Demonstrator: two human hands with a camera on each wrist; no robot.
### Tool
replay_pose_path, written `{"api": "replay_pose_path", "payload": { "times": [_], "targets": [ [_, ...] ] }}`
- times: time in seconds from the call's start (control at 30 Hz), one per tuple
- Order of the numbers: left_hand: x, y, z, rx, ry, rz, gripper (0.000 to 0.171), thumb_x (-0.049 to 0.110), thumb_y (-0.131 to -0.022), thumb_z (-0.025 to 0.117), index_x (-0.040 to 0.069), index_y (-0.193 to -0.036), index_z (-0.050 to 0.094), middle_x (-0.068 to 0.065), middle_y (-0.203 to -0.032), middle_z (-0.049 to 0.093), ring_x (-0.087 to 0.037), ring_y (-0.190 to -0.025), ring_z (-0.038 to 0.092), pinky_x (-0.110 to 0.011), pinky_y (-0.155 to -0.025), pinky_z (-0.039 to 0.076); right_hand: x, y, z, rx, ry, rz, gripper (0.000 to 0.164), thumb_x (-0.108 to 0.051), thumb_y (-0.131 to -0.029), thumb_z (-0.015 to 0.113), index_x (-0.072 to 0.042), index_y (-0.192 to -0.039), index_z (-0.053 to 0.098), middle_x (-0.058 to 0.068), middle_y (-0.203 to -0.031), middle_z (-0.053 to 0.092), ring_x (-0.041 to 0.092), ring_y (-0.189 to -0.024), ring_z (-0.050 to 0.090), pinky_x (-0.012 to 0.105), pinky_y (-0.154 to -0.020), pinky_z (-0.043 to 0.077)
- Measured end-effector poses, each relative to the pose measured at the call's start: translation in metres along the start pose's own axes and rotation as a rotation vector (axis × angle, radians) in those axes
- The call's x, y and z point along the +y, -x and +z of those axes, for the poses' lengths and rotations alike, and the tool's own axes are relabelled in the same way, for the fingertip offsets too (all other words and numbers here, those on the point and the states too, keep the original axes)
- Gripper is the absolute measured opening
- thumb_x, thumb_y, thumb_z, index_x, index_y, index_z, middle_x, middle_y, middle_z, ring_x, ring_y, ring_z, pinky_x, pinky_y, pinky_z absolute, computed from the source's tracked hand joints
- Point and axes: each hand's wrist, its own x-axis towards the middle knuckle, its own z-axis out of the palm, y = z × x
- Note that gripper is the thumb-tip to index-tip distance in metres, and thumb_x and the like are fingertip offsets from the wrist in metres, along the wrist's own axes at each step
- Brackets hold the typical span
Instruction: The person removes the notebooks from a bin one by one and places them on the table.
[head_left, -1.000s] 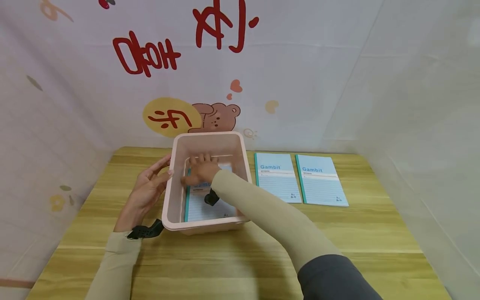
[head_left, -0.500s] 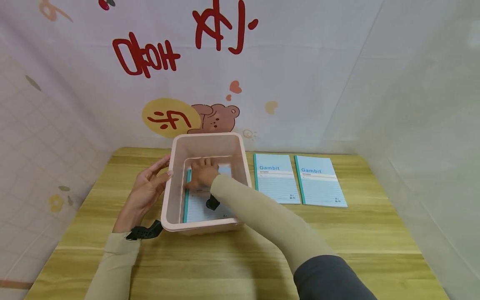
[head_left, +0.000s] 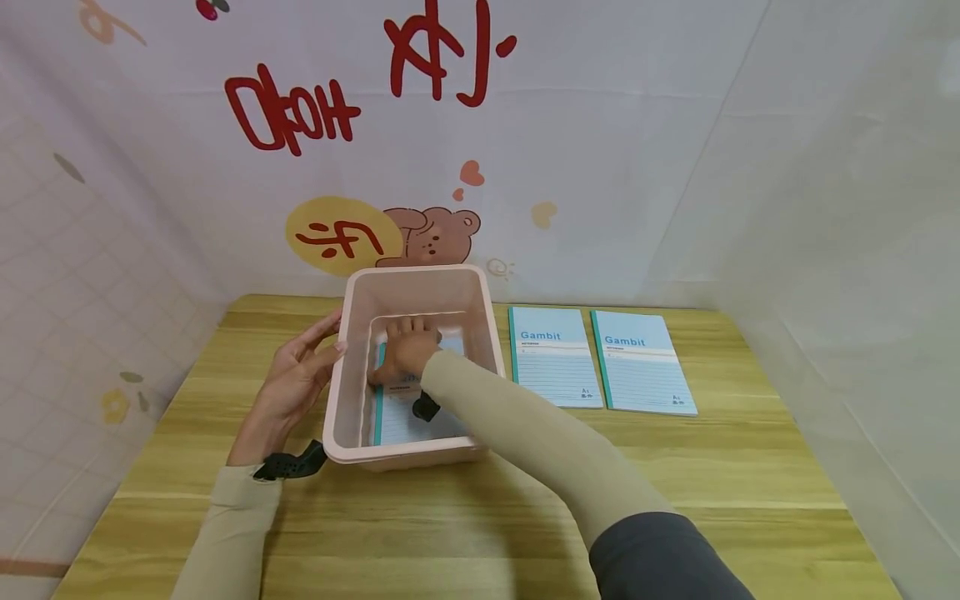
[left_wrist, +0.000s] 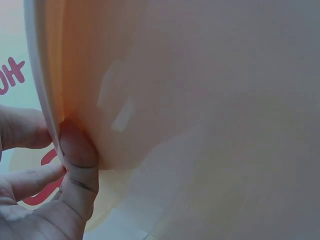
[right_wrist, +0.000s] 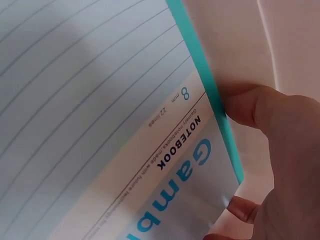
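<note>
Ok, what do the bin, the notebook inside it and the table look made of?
Bin: probably plastic, smooth and satin, going by its moulded rim and soft highlights.
Notebook: seemingly paper or thin card, smooth, with crisp printing.
Table: wood or wood-look laminate, smooth-looking; the grain fits both.

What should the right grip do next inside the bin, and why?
Probably the right grip should close slightly more firmly on the notebook in the bin: its thumb lies against the teal spine and a fingertip is at the top edge, though how secure that hold is can't be seen. The left grip holds the rim, which should steady the bin.
</note>
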Motion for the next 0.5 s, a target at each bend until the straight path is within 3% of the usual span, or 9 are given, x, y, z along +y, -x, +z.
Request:
{"api": "replay_pose_path", "payload": {
  "times": [0.17, 0.33, 0.5],
  "targets": [
    [0.0010, 0.0010, -0.0009, 0.001, 0.016, 0.002, 0.066, 0.003, -0.102, 0.060, 0.000, -0.160, 0.029, -0.004, -0.136, 0.044, -0.006, -0.104, 0.064, -0.017, -0.086, 0.059, -0.0008, -0.0044, 0.0022, 0.067, 0.037, -0.013, 0.106, -0.081, -0.084, 0.056, -0.016, -0.161, 0.023, 0.009, -0.158, 0.036, 0.025, -0.138, 0.039, 0.049, -0.110, 0.047],
    [0.0026, 0.0010, -0.0006, -0.001, 0.009, 0.000, 0.066, 0.003, -0.102, 0.060, 0.001, -0.161, 0.029, -0.004, -0.136, 0.044, -0.007, -0.106, 0.065, -0.019, -0.088, 0.059, -0.0015, -0.0064, -0.0016, 0.093, 0.054, 0.003, 0.111, -0.084, -0.080, 0.058, -0.019, -0.162, 0.019, 0.011, -0.157, 0.038, 0.026, -0.137, 0.040, 0.052, -0.109, 0.050],
    [0.0028, 0.0009, 0.0002, 0.006, 0.013, -0.015, 0.066, 0.003, -0.102, 0.061, 0.001, -0.160, 0.030, -0.004, -0.135, 0.044, -0.007, -0.105, 0.065, -0.020, -0.089, 0.060, 0.0002, -0.0045, -0.0025, 0.099, 0.122, 0.014, 0.106, -0.088, -0.079, 0.055, -0.024, -0.159, 0.031, 0.011, -0.150, 0.042, 0.028, -0.132, 0.039, 0.057, -0.107, 0.049]
  ]
}}
